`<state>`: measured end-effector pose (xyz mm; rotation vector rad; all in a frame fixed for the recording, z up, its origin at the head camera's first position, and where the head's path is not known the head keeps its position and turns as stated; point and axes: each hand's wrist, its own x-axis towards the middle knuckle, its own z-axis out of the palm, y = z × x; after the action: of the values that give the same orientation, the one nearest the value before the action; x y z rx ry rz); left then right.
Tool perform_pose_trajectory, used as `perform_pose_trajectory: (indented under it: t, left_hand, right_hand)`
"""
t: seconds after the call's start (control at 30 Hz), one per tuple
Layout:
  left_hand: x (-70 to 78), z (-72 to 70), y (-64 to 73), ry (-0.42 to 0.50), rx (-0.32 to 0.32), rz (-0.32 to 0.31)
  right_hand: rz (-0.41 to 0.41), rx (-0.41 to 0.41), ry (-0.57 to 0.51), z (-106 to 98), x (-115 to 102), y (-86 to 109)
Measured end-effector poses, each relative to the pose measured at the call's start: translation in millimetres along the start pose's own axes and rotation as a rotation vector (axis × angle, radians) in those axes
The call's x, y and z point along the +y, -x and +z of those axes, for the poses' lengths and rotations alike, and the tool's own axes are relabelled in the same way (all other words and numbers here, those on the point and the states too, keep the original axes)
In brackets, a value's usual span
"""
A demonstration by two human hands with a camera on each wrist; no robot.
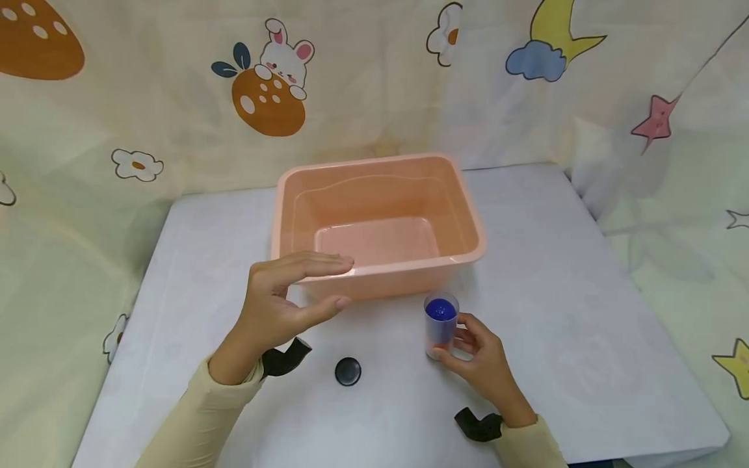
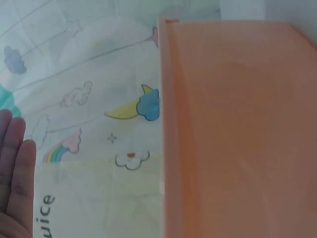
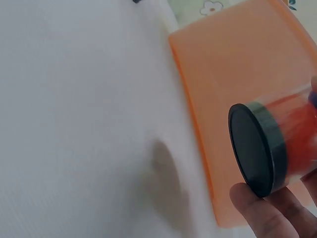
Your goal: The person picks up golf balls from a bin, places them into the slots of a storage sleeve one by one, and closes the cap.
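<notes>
My right hand [image 1: 476,354] grips a clear cylindrical container [image 1: 441,325] in front of the basin. Deep blue shows in its top, with a reddish tint low down. In the right wrist view, the container [image 3: 297,134] has a black round cap on the end towards the camera and red behind it. My left hand [image 1: 287,289] hovers by the basin's near-left rim, thumb apart from straight fingers, holding nothing. Its fingers [image 2: 22,173] show at the left edge of the left wrist view. A black round lid [image 1: 348,372] lies on the table between the hands.
A peach plastic basin [image 1: 380,277] stands at the back middle of the table, its inside bare. White cloth covers the table [image 1: 562,312]. A patterned fabric curtain [image 1: 374,84] hangs behind and along both sides.
</notes>
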<state>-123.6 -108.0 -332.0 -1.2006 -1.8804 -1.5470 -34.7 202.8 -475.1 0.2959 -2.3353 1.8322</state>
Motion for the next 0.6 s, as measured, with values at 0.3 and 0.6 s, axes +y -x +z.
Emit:
perform_pose_trajectory:
  t: [0.3,0.6]
  left_hand:
    - [-8.7,-7.5,57.0,0.046,-0.011,-0.180]
    - [-25.2,-8.4,99.5,0.014,0.003,-0.417]
  right_hand:
    - [0.035,-0.084,0.005,15,0,-4.0]
    - [0.042,-0.128,-0.023,28,2,-7.5]
